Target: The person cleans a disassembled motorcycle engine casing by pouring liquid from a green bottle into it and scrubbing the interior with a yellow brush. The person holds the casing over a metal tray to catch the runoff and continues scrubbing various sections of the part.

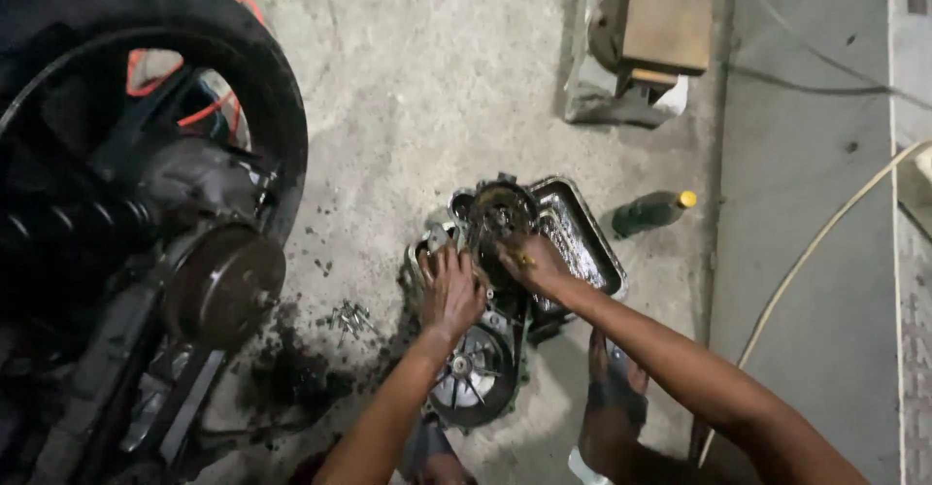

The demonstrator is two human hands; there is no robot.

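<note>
A greasy engine cover (476, 378) with a finned metal fan wheel lies on the concrete floor in front of me. My left hand (451, 289) rests flat on its upper part, fingers spread. My right hand (534, 264) grips a small yellowish tool or part and presses it into the dark round clutch assembly (502, 211) at the cover's far end. What exactly the right hand holds is too small to tell.
A dirty metal oil pan (592, 242) sits just right of the cover. A dark bottle with a yellow cap (652, 211) lies beyond it. Loose bolts (351, 318) lie left. A scooter's rear wheel (262, 77) and drive pulley (221, 281) fill the left. A hose (825, 233) crosses right.
</note>
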